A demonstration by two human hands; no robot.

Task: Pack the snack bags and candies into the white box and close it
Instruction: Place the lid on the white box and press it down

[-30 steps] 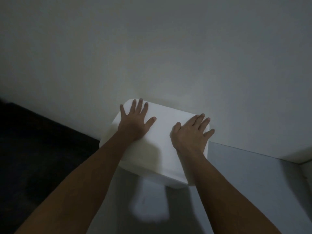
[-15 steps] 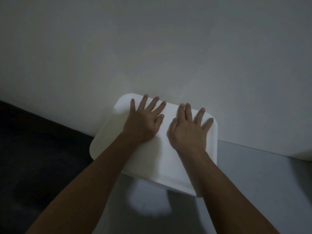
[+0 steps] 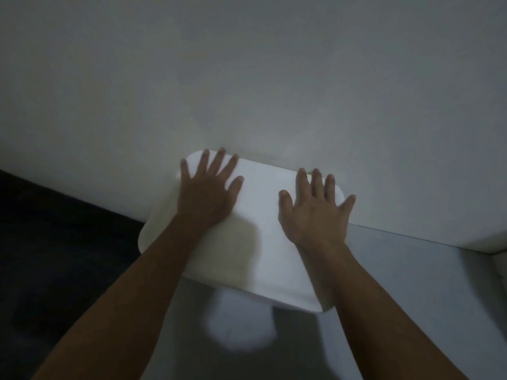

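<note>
While the white box (image 3: 255,242) sits on the grey surface against the wall, left hand (image 3: 204,196) and right hand (image 3: 311,212) lie flat on its lid, fingers spread wide — pressing evenly toward each corner should seat it.

Pale wall (image 3: 247,78) filling upper frame; grey surface (image 3: 411,283) lying lower right; dark floor (image 3: 55,242) showing at left edge.

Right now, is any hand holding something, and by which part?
Nothing is held. The left hand and the right hand lie flat, fingers straight, on the lid of the white box.
</note>
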